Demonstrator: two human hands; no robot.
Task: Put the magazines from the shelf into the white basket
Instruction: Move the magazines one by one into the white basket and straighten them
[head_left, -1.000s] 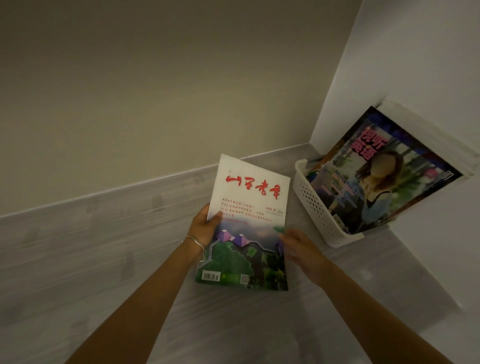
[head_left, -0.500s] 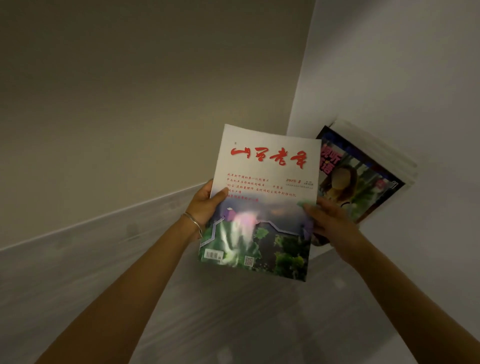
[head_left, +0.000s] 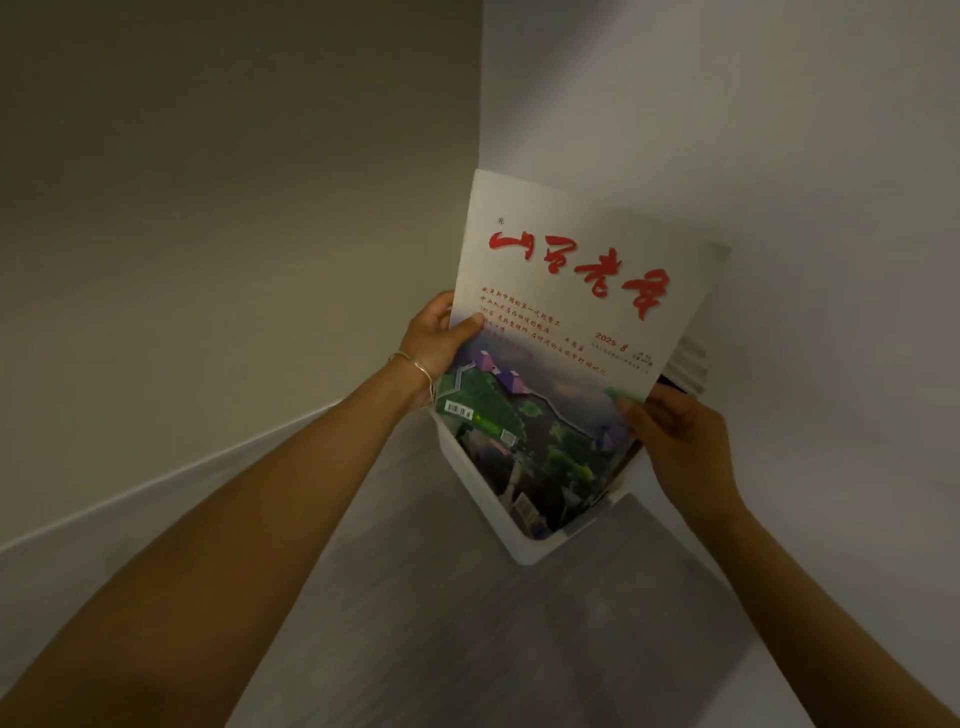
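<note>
A sec ago the thin magazine w/ white cover, red brush-script title & green hillside photo (head_left: 561, 332) was low over the floor, well left of the white plastic basket (head_left: 524, 556). Half a sec on, it was lifted in front of the basket. Now its lower end had dipped inside the rim. Its top leaned back toward the corner, in front of the stack of other magazines (head_left: 693, 364) already standing in there. So this one looked nearly delivered, w/ only the let-go left, imo.

The left grip (head_left: 434, 340) pinched the mag's left edge, thumb flat on the cover & fingers behind. A thin silver bangle (head_left: 410, 364) sat on that wrist. The right grip (head_left: 675, 436) pinched the lower right edge, green-nailed thumb on the cover, the rest curled behind.

The basket stood on the grey wood-look floor (head_left: 467, 649), tucked into the corner where the dull beige wall (head_left: 234, 208) met the white wall (head_left: 779, 156). A white skirting board (head_left: 156, 501) ran along the beige side. Light was dim thruout. No shelf in sight from where I stood.
</note>
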